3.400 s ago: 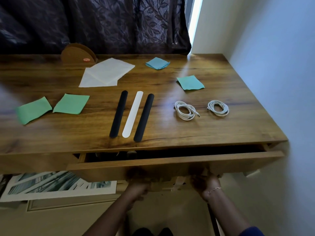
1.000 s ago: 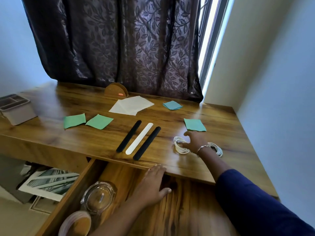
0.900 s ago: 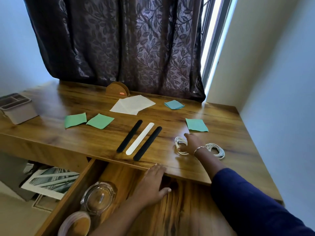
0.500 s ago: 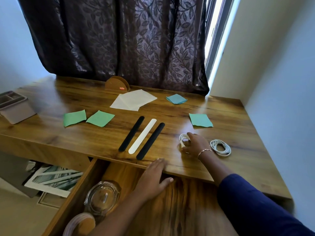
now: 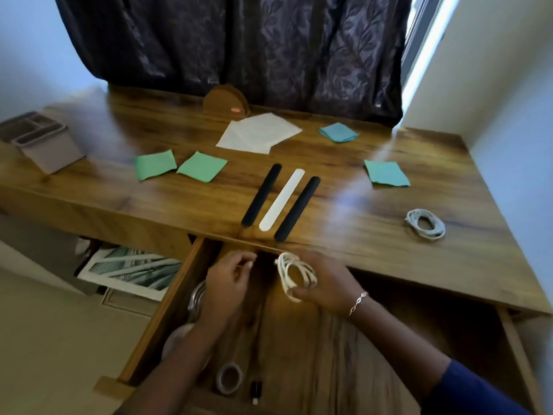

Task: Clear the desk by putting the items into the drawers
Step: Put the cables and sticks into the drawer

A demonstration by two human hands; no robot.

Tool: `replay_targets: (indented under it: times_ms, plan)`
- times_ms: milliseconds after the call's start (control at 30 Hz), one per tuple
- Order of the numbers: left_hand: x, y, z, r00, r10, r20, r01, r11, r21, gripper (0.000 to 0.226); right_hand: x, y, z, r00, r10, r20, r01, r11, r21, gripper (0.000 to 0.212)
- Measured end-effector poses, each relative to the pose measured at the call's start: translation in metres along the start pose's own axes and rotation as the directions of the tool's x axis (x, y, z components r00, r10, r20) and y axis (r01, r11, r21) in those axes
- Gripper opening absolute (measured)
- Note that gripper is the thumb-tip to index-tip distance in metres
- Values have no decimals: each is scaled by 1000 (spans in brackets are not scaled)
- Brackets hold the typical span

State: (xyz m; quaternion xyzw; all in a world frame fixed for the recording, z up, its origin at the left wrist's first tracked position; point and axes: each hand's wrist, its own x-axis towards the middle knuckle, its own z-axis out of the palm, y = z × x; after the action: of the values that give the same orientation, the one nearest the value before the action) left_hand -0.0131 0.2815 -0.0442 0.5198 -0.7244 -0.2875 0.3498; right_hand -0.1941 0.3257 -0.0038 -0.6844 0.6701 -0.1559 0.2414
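My right hand (image 5: 324,284) holds a coiled white cable (image 5: 294,275) over the open drawer (image 5: 299,339), just below the desk's front edge. Beside it to the left, my left hand (image 5: 229,283) hovers over the drawer with its fingers loosely curled, holding nothing. A second coiled white cable (image 5: 425,224) lies on the desk (image 5: 344,217) at the right. Two black strips (image 5: 261,199) (image 5: 297,208) and a white strip (image 5: 282,204) between them lie side by side in the middle. Green paper squares (image 5: 154,164) (image 5: 202,167), teal squares (image 5: 387,173) (image 5: 339,132) and white sheets (image 5: 258,133) are spread over the desk.
A grey organiser box (image 5: 45,140) stands at the desk's left end and a wooden half-round holder (image 5: 226,102) at the back by the dark curtain. In the drawer are a glass lid (image 5: 196,298), a tape roll (image 5: 229,378) and a small black item (image 5: 256,390). Framed prints (image 5: 128,269) lie on the floor.
My right hand has lifted one coiled cable off the desk and brought it back over the open drawer. My left hand left the drawer edge and now hovers beside it.
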Motion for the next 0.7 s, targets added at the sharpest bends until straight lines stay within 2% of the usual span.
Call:
replay_targets:
  times_ms: [133, 200, 300, 433, 567, 700]
  plan:
    - [-7, -35, -18, 992, 28, 125, -44, 992, 121, 15, -1, -5, 63, 987, 6, 163, 4, 998, -57, 59]
    - [-12, -45, -22, 969, 61, 238, -103, 980, 171, 25, 2, -1, 87, 973, 22, 230, 9, 991, -130, 58]
    - [-21, -55, -24, 916, 97, 389, -204, 948, 244, 23, 0, 2, 110, 952, 11, 305, 48, 981, -186, 68]
    - [-33, -63, -21, 853, 99, 512, -295, 902, 317, 26, -6, 1, 127, 923, -56, 380, 134, 974, -181, 76]
    - [-38, -65, -20, 814, 50, 579, -324, 867, 380, 37, 2, 2, 134, 912, -102, 398, 181, 970, -164, 77]
    - [-40, -65, -19, 812, 76, 579, -339, 869, 361, 38, 9, 5, 143, 909, -148, 389, 220, 964, -147, 77]
